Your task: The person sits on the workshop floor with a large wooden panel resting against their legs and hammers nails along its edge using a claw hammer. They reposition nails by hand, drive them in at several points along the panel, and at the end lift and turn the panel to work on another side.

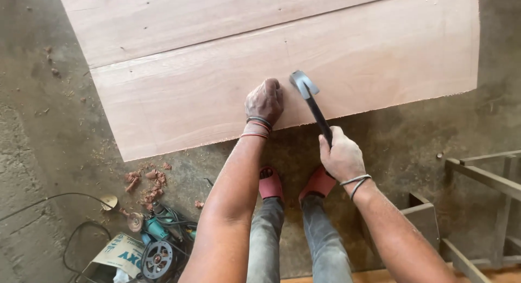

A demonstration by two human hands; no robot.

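— Two hands over the plywood sheet (217, 93), seen from the head camera. What is the left hand (264, 101) doing?

— It rests near the sheet's near edge, knuckles up and fingers curled under into a loose fist, pressed on the wood. I cannot tell whether it pinches anything beneath.

— And the right hand (341, 155)?

— Clamped around the black handle of a hammer (310, 101). That hand hangs just off the near edge, over the concrete floor (49, 152), while the steel head sits above the sheet, just beside the left hand's knuckles and apart from them.

— How does the sheet lie?

— Flat on the floor, with a second panel (190, 17) overlapping its far edge. Red sandals (296, 183) stand just short of the near edge.

— Anything around?

— Reddish wood chips (146, 185) off the near left corner, power tools (157, 239) with black cables further toward the person, and a grey metal frame (477, 207) off to the right.
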